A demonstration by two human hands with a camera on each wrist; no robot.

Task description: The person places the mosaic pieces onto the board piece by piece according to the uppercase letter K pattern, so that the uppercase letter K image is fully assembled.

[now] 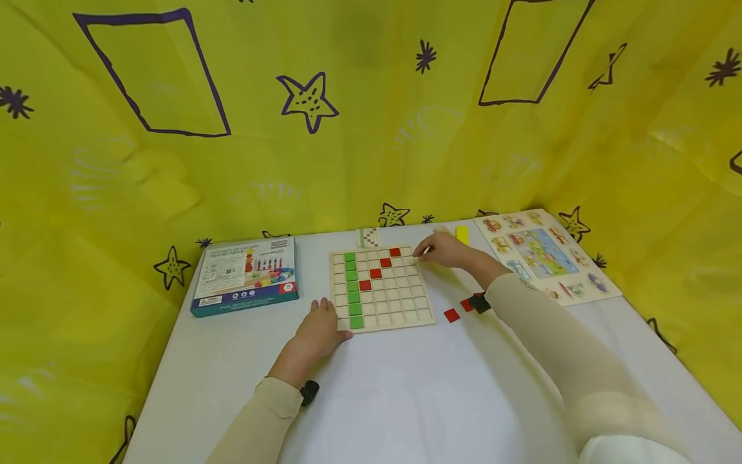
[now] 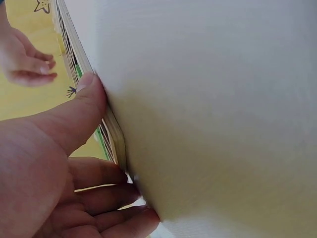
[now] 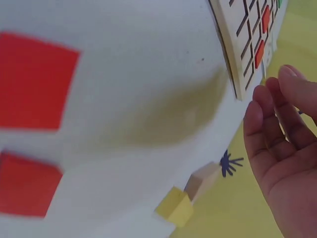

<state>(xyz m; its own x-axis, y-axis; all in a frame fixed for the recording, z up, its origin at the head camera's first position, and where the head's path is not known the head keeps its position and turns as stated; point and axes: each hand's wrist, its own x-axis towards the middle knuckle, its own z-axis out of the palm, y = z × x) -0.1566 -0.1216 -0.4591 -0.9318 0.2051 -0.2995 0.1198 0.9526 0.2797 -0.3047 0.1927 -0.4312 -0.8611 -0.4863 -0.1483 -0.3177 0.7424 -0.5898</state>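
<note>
A square wooden grid board [image 1: 402, 305] lies on the table. Green tiles [image 1: 353, 287] form a column near its left side, and red tiles [image 1: 376, 274] run diagonally up to the right. My left hand [image 1: 315, 332] holds the board's near left corner, thumb [image 2: 89, 99] at the front edge and fingers around the left side. My right hand [image 1: 443, 250] hovers by the far right corner, fingers loosely bent; no tile shows in them in the right wrist view [image 3: 290, 134]. Loose red tiles [image 1: 451, 315] lie right of the board, partly hidden by the wrist camera.
A small pattern card [image 1: 368, 238] sits behind the board. A boxed game [image 1: 246, 277] is at left, a picture puzzle board [image 1: 504, 258] at right. A yellow block [image 1: 462, 234] and a pale wooden block [image 3: 202, 179] stand at the back near the yellow curtain.
</note>
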